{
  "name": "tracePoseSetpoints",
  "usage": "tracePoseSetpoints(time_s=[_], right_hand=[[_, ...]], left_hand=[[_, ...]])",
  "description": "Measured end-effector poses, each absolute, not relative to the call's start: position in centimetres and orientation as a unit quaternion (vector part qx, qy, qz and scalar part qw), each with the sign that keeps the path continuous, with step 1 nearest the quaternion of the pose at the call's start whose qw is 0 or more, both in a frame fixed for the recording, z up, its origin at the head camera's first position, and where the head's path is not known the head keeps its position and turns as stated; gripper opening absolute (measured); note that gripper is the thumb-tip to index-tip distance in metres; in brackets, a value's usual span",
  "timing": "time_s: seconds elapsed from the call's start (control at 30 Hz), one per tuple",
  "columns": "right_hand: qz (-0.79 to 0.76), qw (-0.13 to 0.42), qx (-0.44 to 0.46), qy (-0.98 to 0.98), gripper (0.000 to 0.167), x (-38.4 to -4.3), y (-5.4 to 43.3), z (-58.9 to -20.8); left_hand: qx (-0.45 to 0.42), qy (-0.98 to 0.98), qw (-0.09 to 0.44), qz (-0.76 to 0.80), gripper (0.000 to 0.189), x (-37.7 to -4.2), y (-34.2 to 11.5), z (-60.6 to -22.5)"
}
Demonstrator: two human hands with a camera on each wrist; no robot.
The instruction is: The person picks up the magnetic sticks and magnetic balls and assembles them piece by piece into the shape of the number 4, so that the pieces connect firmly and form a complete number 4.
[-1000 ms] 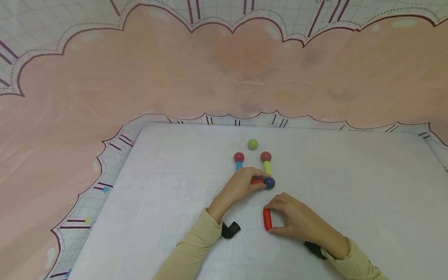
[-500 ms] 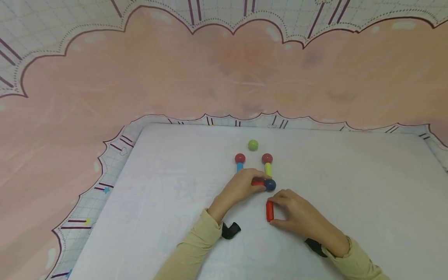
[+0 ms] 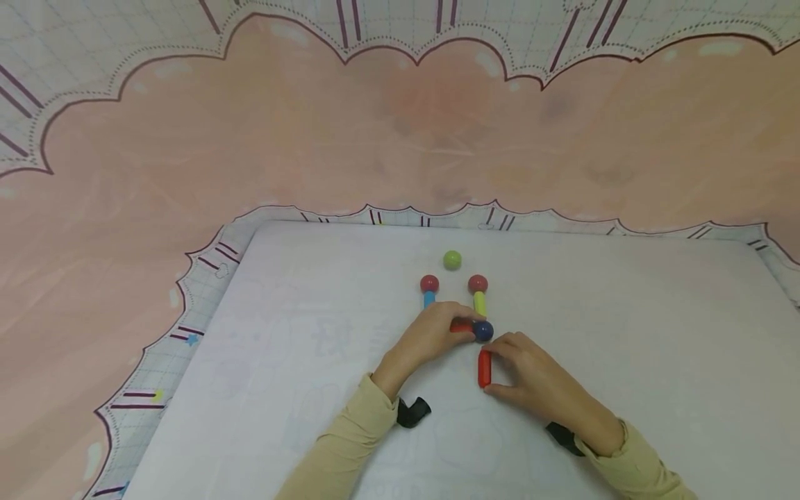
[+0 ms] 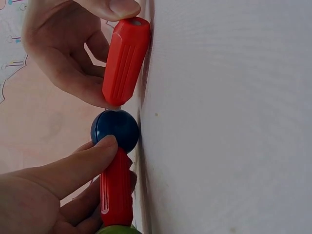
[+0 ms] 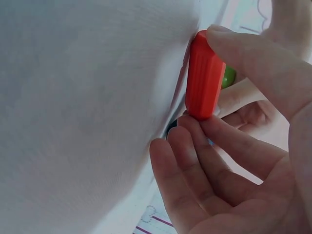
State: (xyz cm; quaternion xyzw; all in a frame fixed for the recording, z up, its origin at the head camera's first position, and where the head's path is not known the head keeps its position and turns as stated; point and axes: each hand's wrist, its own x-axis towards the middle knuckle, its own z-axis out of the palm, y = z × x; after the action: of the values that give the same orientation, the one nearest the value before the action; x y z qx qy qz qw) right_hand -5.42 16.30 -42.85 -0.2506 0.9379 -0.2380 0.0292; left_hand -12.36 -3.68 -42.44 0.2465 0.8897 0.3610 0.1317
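Note:
My left hand pinches a red rod where it meets a dark blue ball; the left wrist view shows the thumb over that joint. Beneath that rod, part of a green ball shows in the same view. Between thumb and fingertip, my right hand holds a second red rod by its two ends. One end has a small grey disc. This rod lies just on the near side of the blue ball; whether they touch is unclear.
Beyond the hands, a red ball tops a blue rod, and another red ball tops a yellow rod. A lone light green ball sits farther back on the white tabletop. Black straps circle both wrists.
My right hand has moved away from me and slightly right, bringing its red rod up close to the blue ball. My left hand keeps its hold nearly in place.

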Motion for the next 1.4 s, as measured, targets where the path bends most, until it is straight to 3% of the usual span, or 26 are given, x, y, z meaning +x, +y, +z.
tracePoseSetpoints(time_s=[0.63, 1.4], right_hand=[[-0.248, 0.010, -0.248, 0.937, 0.048, -5.85, 16.27, -42.77], [-0.253, 0.029, -0.228, 0.940, 0.049, -5.86, 16.05, -42.27]], left_hand=[[0.254, 0.889, 0.129, 0.359, 0.030, -12.42, -3.63, -42.73], [0.252, 0.888, 0.126, 0.363, 0.030, -12.51, -3.66, -42.94]])
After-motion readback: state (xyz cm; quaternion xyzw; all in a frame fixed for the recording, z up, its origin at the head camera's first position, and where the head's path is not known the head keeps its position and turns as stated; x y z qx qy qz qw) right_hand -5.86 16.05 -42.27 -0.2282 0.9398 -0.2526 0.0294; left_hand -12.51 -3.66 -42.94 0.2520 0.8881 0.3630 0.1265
